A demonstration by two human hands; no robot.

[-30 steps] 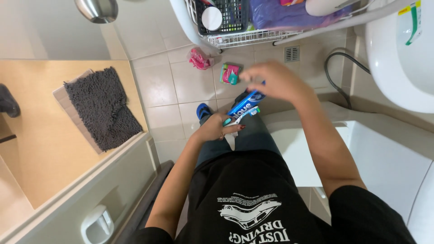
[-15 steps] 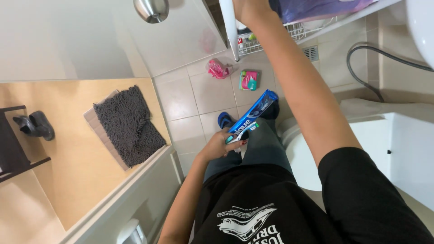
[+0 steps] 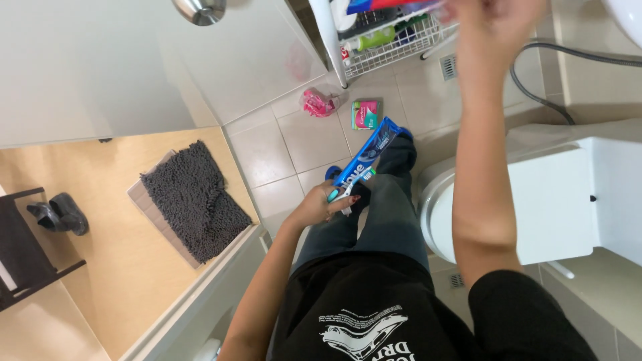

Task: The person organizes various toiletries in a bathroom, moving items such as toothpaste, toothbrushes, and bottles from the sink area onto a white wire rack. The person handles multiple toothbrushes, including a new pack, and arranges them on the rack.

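Bathroom floor of pale tiles (image 3: 301,144) below us, with a white toilet (image 3: 535,207) at right and a grey shaggy mat (image 3: 194,200) on the tan floor past the doorway at left. We note our left hand (image 3: 317,207) low at centre, fingers curled closed around the lower end of a blue toothpaste box (image 3: 364,160); the box slants up and away over our dark trouser leg. Our right hand (image 3: 498,20) is raised to the white wire basket (image 3: 394,47) at top, blurred; we cannot tell whether its fingers grip anything. On the tiles near the basket lie a pink crumpled item (image 3: 317,103) and, just beside it, a small green-and-pink packet (image 3: 366,113). Dark shoes (image 3: 57,214) sit at far left.
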